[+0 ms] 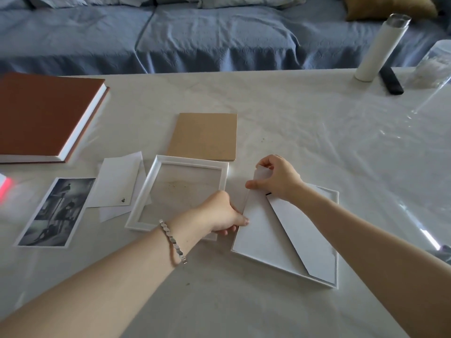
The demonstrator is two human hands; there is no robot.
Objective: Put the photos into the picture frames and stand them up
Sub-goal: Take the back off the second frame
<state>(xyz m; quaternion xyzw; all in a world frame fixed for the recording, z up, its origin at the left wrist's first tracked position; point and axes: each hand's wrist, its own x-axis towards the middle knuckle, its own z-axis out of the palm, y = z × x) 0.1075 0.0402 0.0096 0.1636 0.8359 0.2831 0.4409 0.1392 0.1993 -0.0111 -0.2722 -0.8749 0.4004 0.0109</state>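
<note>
Frames and papers spread across the counter (305, 123), sofa (195, 37) behind at 12 o'clock.

At centre, an open frame (148, 196) lying flat; board (203, 136) just behind it at 12; loose sheets (116, 184) touching at 9, photo (57, 212) further out at 9. Second frame (334, 276) face down at 3 to 4, backing sheet (261, 230) on it. Book (41, 115) at 10. Bottle (379, 48) at 2, upright near the far edge.
</note>
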